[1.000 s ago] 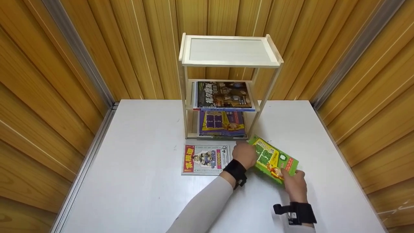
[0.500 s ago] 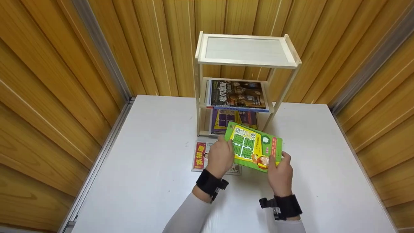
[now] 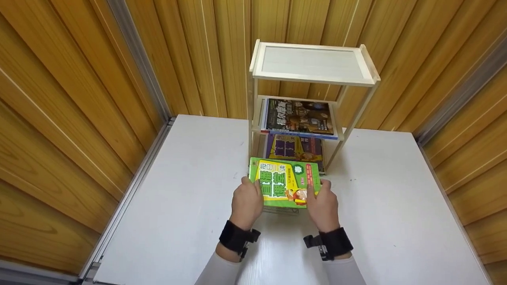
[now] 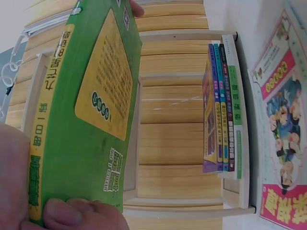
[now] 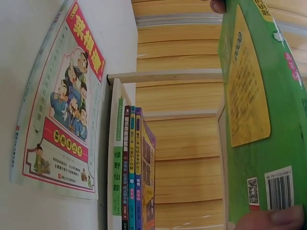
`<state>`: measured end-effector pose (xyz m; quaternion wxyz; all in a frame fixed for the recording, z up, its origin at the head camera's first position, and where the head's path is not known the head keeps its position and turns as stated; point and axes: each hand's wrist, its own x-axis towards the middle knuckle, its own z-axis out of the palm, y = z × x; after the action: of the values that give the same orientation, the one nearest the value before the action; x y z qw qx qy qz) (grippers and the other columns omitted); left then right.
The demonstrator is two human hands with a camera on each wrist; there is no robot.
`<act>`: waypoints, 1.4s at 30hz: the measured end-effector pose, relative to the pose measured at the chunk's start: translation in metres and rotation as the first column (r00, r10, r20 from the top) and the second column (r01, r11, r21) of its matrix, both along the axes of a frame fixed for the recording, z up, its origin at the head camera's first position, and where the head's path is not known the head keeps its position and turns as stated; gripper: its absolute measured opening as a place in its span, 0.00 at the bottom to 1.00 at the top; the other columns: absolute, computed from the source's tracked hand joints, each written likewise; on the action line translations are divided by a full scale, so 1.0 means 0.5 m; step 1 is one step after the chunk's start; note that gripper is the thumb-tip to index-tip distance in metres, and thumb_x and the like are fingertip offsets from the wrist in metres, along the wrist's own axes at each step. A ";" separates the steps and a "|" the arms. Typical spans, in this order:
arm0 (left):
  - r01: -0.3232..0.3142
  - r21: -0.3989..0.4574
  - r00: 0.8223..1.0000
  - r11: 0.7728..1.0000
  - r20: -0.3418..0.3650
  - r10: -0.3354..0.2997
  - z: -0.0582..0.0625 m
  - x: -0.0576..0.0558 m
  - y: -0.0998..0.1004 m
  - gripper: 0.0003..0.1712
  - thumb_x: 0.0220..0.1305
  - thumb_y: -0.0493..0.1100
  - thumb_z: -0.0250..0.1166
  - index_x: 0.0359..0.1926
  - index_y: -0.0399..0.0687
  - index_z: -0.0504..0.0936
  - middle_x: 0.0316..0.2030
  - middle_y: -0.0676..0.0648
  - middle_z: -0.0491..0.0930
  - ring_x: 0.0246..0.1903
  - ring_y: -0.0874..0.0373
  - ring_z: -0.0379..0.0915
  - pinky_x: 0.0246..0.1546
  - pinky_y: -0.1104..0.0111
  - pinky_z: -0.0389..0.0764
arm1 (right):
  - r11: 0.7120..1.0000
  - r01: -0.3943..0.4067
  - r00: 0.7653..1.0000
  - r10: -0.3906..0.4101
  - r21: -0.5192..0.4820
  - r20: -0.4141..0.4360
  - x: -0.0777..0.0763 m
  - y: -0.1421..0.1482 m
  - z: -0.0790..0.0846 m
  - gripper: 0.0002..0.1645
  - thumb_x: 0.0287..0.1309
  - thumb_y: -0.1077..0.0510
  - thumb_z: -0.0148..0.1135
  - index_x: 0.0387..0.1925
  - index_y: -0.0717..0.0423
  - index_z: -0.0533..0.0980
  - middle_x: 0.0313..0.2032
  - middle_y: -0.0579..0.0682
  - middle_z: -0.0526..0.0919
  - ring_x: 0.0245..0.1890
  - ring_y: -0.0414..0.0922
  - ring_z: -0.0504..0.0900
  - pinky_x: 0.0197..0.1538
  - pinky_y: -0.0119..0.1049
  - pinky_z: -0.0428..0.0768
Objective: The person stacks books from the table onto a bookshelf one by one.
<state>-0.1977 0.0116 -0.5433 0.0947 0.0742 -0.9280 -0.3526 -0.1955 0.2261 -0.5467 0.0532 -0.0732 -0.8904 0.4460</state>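
Observation:
Both hands hold a green book (image 3: 287, 184) with a yellow panel on its cover, face up and raised above the table. My left hand (image 3: 246, 204) grips its left edge, thumb on top and fingers beneath, as the left wrist view shows. At the opposite edge my right hand (image 3: 324, 206) pinches it the same way. A pale comic-style book with a red title band (image 5: 67, 105) lies on the table under the green one, almost wholly hidden in the head view. Just behind stands a small wooden shelf rack (image 3: 313, 63); a purple book (image 3: 293, 147) tops the stack on its bottom shelf.
On the rack's middle shelf lies a dark-covered book (image 3: 299, 116) over others. The white table (image 3: 190, 178) runs up to wood-panelled walls (image 3: 222, 59) at the back and sides. A metal rail (image 3: 138, 186) follows its left edge.
The green book has moved left from beside the rack's front right corner to in front of the rack and turned straight. Both hands moved with it, the left shifting its hold along the left edge.

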 end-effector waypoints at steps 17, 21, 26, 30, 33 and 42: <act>0.026 0.061 0.999 0.998 0.037 -0.028 -0.026 0.009 -0.011 0.21 0.88 0.49 0.50 0.50 0.32 0.75 0.25 0.48 0.75 0.23 0.55 0.73 0.23 0.62 0.72 | 0.998 -0.015 0.999 0.017 0.056 -0.039 0.015 -0.007 -0.024 0.29 0.85 0.51 0.53 0.69 0.73 0.65 0.36 0.63 0.86 0.29 0.47 0.80 0.30 0.36 0.74; 0.027 0.056 0.999 0.998 0.029 -0.029 -0.029 0.008 -0.008 0.21 0.88 0.49 0.51 0.51 0.31 0.75 0.25 0.48 0.75 0.24 0.54 0.74 0.24 0.60 0.74 | 0.999 -0.014 1.000 0.015 0.044 -0.021 0.016 -0.003 -0.025 0.30 0.86 0.51 0.53 0.70 0.72 0.64 0.38 0.63 0.86 0.29 0.47 0.80 0.29 0.35 0.75; 0.030 0.056 0.999 0.998 0.021 -0.032 -0.028 0.007 -0.005 0.21 0.87 0.48 0.53 0.51 0.30 0.76 0.25 0.48 0.76 0.24 0.55 0.74 0.24 0.60 0.75 | 0.998 -0.016 1.000 0.016 0.060 -0.011 0.016 0.001 -0.025 0.31 0.85 0.51 0.53 0.71 0.72 0.63 0.40 0.65 0.87 0.31 0.48 0.81 0.30 0.36 0.75; 0.037 0.072 0.999 0.997 0.034 -0.039 -0.017 0.005 -0.003 0.22 0.88 0.50 0.52 0.53 0.30 0.75 0.25 0.48 0.75 0.23 0.56 0.73 0.23 0.64 0.72 | 0.996 -0.013 1.000 0.015 0.083 -0.016 0.017 0.005 -0.017 0.32 0.85 0.50 0.53 0.72 0.73 0.63 0.39 0.65 0.87 0.31 0.49 0.82 0.31 0.37 0.76; 0.049 0.083 0.998 0.995 0.028 -0.052 -0.005 0.005 0.000 0.24 0.88 0.50 0.52 0.56 0.29 0.75 0.25 0.48 0.76 0.23 0.56 0.74 0.23 0.64 0.73 | 0.996 -0.009 0.999 0.012 0.092 -0.030 0.018 0.007 -0.004 0.32 0.85 0.50 0.53 0.72 0.72 0.62 0.40 0.65 0.87 0.31 0.49 0.82 0.31 0.37 0.76; 0.095 0.096 0.995 0.991 -0.047 -0.090 0.060 -0.015 0.014 0.21 0.89 0.50 0.49 0.52 0.34 0.74 0.25 0.49 0.75 0.21 0.58 0.73 0.20 0.67 0.73 | 0.995 0.004 0.996 0.005 0.101 -0.084 0.006 0.024 0.068 0.31 0.87 0.49 0.51 0.72 0.71 0.62 0.39 0.66 0.86 0.29 0.49 0.83 0.28 0.35 0.77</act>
<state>-0.2050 0.0187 -0.5133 0.0943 0.0281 -0.9098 -0.4031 -0.1925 0.2380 -0.5127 0.0943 -0.0513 -0.9089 0.4029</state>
